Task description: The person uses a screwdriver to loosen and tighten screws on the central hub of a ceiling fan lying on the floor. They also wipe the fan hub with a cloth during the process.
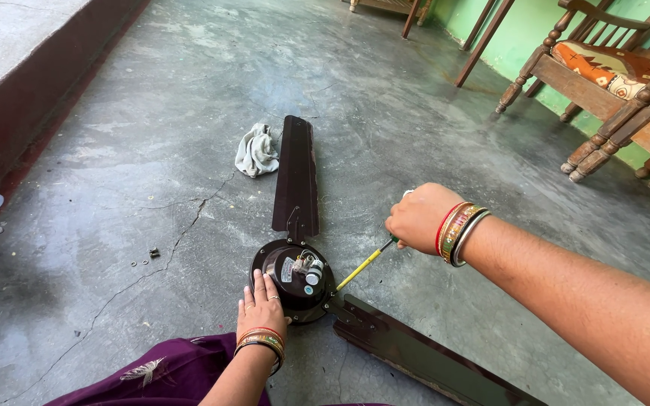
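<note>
We press our left hand (262, 304) flat on the fan motor (293, 280) so it stays put on the floor (152, 150). Our right hand (420, 218) grips the screwdriver (361, 266), its tip at the blade (415, 353) joint.

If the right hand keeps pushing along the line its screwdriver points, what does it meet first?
The right hand aims the yellow screwdriver down-left; its tip is already at the fan motor housing, near the lower blade's bracket. Exact contact is unclear.

Soft, even daylight fills the room; the grey cracked concrete floor (152, 173) shines faintly, shadows are weak, edges bend slightly, focus stays sharp.
</note>
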